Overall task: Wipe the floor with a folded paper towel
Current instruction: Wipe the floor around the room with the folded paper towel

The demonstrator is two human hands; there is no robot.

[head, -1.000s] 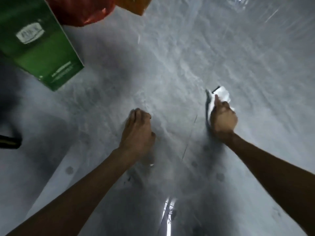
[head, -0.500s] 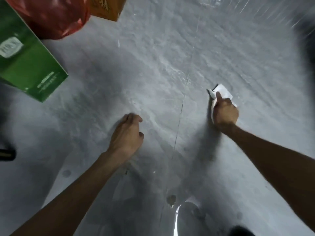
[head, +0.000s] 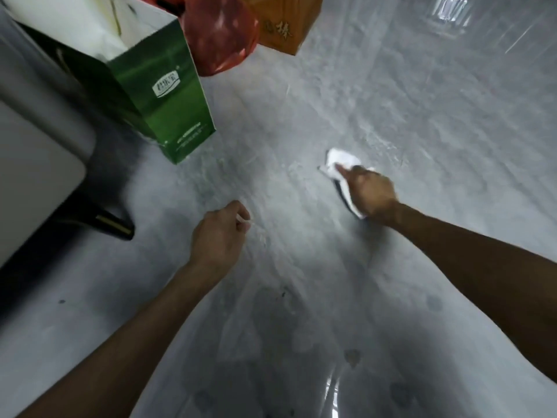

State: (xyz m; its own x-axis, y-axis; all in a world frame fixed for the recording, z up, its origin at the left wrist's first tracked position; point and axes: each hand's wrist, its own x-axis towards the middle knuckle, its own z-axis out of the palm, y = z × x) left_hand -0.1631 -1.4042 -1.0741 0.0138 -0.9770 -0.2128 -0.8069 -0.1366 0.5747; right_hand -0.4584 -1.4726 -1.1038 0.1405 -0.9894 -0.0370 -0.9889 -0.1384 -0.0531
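The right hand (head: 372, 191) is pressing the folded paper towel (head: 342, 161) against the floor (head: 422, 116) to scrub it, one finger stretched forward and the rest hidden, so its grip cannot be told. The left hand (head: 217, 233), loosely curled and empty, is likely bracing.

The right hand (head: 372, 191) covers most of the paper towel (head: 342, 161); only 2 white ends show. Fingertips of the left hand (head: 218, 236) curl out of sight, perhaps pinching something pale. The top edge crops the red bag (head: 220, 37) and orange box (head: 283, 22). Small print on the green box (head: 168, 116) is blurred.
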